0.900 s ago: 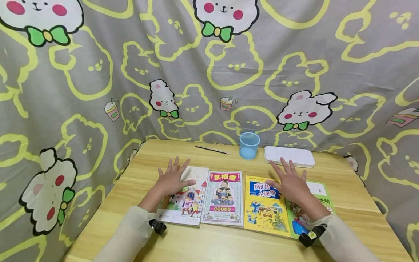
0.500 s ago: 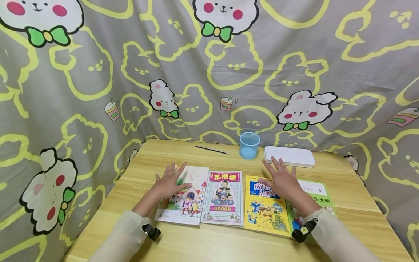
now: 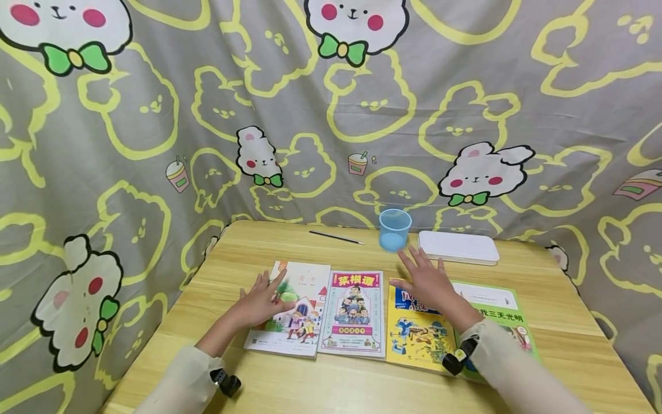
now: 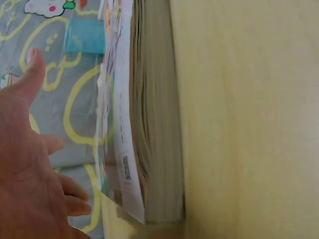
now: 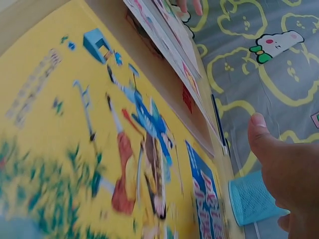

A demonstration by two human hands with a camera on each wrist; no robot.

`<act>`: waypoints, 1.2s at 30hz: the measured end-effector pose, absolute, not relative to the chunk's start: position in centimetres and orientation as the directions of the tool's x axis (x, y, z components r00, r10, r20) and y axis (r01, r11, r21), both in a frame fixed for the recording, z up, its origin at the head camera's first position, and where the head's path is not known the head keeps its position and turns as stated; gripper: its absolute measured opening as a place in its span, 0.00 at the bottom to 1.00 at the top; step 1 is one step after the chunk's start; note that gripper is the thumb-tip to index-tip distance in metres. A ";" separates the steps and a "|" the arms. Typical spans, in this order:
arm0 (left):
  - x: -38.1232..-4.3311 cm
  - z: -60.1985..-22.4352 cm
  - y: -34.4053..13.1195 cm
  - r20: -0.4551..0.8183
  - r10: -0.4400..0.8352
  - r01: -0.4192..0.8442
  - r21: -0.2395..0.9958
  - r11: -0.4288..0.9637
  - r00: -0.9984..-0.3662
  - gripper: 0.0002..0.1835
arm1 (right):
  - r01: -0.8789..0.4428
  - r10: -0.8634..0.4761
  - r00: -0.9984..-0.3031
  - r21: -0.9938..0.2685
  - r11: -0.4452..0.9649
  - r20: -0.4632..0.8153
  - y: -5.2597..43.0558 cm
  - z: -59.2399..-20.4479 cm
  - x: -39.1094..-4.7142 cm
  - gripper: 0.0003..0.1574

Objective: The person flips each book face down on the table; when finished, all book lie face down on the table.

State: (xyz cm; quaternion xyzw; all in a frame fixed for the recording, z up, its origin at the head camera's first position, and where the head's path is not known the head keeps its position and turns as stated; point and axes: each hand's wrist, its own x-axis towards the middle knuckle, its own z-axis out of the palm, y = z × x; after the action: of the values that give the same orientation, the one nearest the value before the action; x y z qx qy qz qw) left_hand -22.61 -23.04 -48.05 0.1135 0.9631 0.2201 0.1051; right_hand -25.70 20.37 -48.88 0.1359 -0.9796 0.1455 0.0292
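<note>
My left hand, fingers spread, is over the left part of a white storybook with a castle on its cover. The left wrist view shows that book's thick page edge beside the hand, whose palm holds nothing. To its right lies a pink-bordered book. My right hand stretches its fingers over the top of a yellow book, hiding part of the title. A green book lies right of it, partly under my right forearm. In the right wrist view the thumb points up.
Behind the books, a black pencil, a blue mesh cup and a flat white case stand along the back of the wooden table. A grey patterned curtain hangs at the back and sides.
My right hand has moved left from between the yellow and green books to over the yellow one, uncovering more of the green cover. My left hand has drifted slightly left and toward me.
</note>
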 end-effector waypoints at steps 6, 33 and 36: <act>-21.7 -48.3 -23.7 -0.177 0.260 0.156 0.452 0.878 -0.949 0.53 | -0.300 -0.288 -0.954 -0.287 0.910 0.084 19.0 -48.9 -26.5 0.54; -17.1 -49.7 -26.3 -0.228 0.279 0.115 0.545 0.830 -0.933 0.57 | -0.384 -0.409 -0.912 -0.323 0.865 -0.011 11.6 -48.9 -29.4 0.56; -16.8 -50.0 -26.7 -0.229 0.284 0.115 0.554 0.825 -0.931 0.58 | -0.380 -0.411 -0.912 -0.333 0.863 -0.022 10.8 -49.2 -29.6 0.55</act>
State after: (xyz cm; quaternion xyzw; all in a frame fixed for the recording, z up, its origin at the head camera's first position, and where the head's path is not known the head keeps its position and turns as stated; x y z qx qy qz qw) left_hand -16.76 -26.75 -49.99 0.1058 0.9428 0.2767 0.1526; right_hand -29.62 10.80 -49.15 0.2051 -0.9640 0.1629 -0.0462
